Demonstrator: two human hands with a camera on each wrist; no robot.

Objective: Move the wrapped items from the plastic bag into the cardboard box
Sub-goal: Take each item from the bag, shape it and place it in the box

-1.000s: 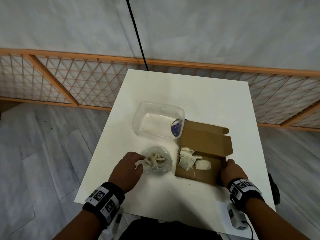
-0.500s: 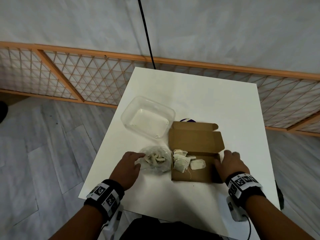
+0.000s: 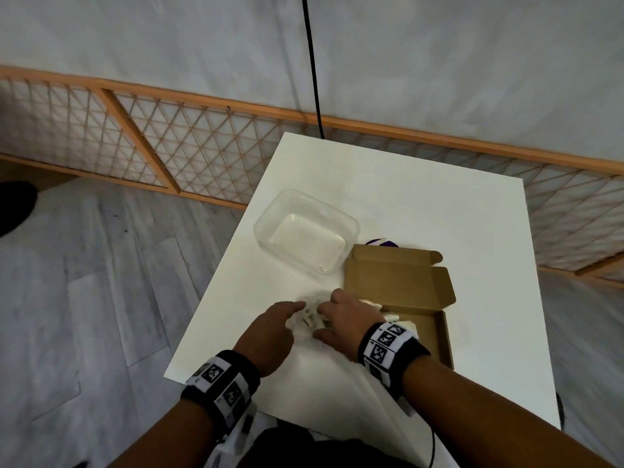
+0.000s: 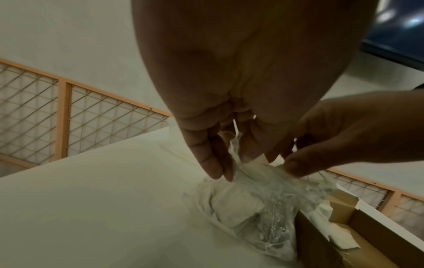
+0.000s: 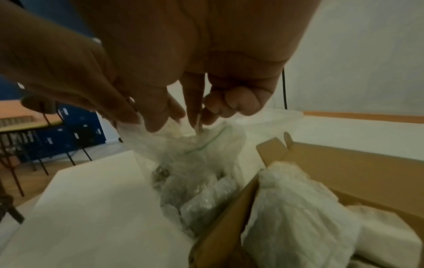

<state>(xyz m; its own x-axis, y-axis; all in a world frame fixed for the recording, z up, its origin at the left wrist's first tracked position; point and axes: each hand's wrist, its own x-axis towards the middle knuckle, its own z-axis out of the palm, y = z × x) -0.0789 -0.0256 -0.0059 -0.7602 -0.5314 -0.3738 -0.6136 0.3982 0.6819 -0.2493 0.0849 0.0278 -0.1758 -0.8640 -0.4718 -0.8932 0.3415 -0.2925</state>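
A crumpled clear plastic bag (image 3: 308,319) with wrapped items inside lies on the white table, just left of the open cardboard box (image 3: 445,336). My left hand (image 3: 280,320) pinches the bag's (image 4: 263,204) upper edge between thumb and fingers (image 4: 213,163). My right hand (image 3: 341,319) has come in from the box side; its thumb and fingers (image 5: 158,116) grip the film at the bag's (image 5: 195,163) mouth. Several pale wrapped items (image 5: 293,208) lie in the near-left part of the box, partly hidden by my right wrist in the head view.
An empty clear plastic tub (image 3: 305,231) stands behind the bag, touching the box's raised lid (image 3: 398,282). A purple thing (image 3: 381,243) peeks out behind the lid. The table (image 3: 405,184) ends close to my left wrist. A black cable (image 3: 314,79) hangs at the back.
My right hand has left the box's right side and crossed over the box to the bag. My left hand has stayed at the bag.
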